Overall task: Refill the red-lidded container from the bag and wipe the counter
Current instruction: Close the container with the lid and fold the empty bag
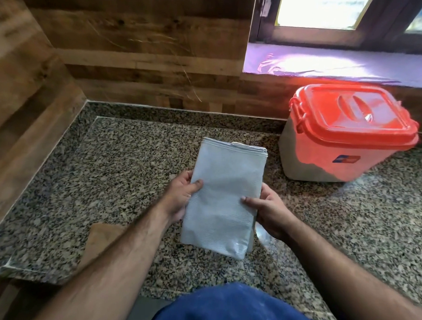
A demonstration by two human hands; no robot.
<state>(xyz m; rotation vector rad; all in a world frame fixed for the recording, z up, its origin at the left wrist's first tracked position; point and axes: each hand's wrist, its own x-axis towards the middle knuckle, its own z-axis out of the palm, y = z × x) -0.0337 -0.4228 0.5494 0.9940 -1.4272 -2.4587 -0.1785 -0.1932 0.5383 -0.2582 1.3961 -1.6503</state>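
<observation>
A pale grey woven bag point(224, 196) is folded flat and held just above the speckled granite counter point(122, 180). My left hand point(180, 197) grips its left edge, thumb on top. My right hand point(267, 212) grips its right edge the same way. The red-lidded container point(346, 134) stands at the back right of the counter, its lid closed and latched, with white contents showing through the translucent wall. It is apart from the bag, about a hand's width to the right.
A brown cloth or paper piece point(100, 237) lies on the counter under my left forearm. Wood-panelled walls close the back and left. A purple-covered window sill point(330, 66) runs behind the container. The counter's front edge is near my blue clothing.
</observation>
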